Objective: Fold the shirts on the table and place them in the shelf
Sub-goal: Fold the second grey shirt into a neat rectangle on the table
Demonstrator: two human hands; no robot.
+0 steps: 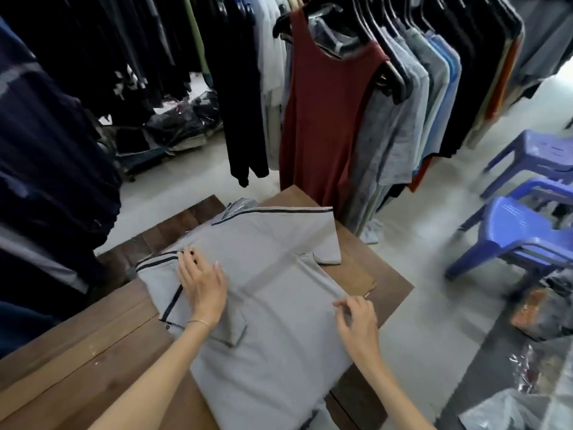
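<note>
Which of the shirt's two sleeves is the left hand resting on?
The near sleeve at the shirt's left edge, the one with dark striped trim. The left hand lies flat across it; the other sleeve lies folded at the far right corner, untouched.

No words or numbers I can read anywhere, none on my grey shirt [273, 274], none on the hanging clothes [335, 103]
</note>
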